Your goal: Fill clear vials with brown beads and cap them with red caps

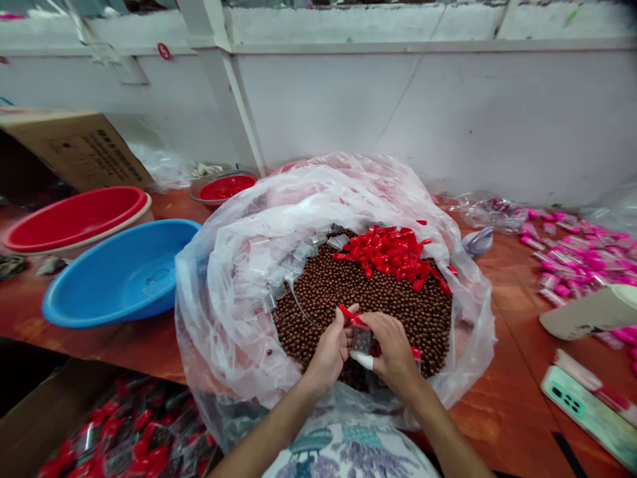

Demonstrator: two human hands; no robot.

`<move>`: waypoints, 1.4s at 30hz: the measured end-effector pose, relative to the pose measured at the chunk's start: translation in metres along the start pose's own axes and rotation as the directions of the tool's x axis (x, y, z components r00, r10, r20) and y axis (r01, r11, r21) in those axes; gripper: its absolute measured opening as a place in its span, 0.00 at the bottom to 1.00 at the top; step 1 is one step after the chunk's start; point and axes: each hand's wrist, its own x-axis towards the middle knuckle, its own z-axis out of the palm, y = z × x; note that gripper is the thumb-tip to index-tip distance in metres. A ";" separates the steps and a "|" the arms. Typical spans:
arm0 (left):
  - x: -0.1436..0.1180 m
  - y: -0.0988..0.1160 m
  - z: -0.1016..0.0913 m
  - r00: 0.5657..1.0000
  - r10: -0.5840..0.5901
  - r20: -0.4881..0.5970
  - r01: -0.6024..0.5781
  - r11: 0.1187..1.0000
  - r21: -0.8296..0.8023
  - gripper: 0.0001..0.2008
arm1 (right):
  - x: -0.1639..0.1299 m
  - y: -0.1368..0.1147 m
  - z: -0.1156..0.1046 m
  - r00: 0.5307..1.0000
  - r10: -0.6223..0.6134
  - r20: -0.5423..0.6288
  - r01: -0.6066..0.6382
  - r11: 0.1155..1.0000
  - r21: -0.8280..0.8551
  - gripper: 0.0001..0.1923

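Both hands meet over a heap of small brown balls [318, 292] in a large clear plastic bag [219, 232]. Between them is a small clear container [362, 340] with a red cap [352, 316]. My left hand [326, 352] is closed at the container's left side, fingertips by the cap. My right hand [395, 348] grips it from the right, its fingers over the cap and a white-covered digit below. Red plastic caps [391, 252] are piled on the balls at the back right. Empty clear containers [263, 265] lie along the heap's left side.
A blue basin [124, 272] and a red basin [74, 219] stand at left; a smaller red bowl [226, 188] is behind. Below left, a box holds red-capped containers [139, 431]. At right are pink-capped tubes [582, 252], a beige cup [587, 315] and a phone [587, 411].
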 end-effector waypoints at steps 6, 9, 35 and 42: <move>-0.002 0.012 0.005 0.992 -0.122 0.042 0.124 0.990 -0.061 0.25 | -0.010 0.000 0.006 1.000 -0.025 0.001 0.025 1.000 0.001 0.31; -0.001 0.009 0.007 0.986 -0.164 0.010 0.164 0.985 -0.050 0.21 | -0.011 -0.002 0.007 0.999 -0.022 -0.025 0.022 1.000 0.009 0.35; -0.003 0.001 0.005 0.998 -0.050 -0.041 0.049 0.998 -0.034 0.21 | -0.005 -0.014 0.006 0.994 0.077 0.073 -0.071 0.995 -0.069 0.44; 0.000 -0.008 0.003 0.983 0.081 -0.165 -0.066 0.993 0.095 0.17 | -0.003 -0.019 0.001 0.994 0.084 0.068 -0.083 0.996 -0.025 0.40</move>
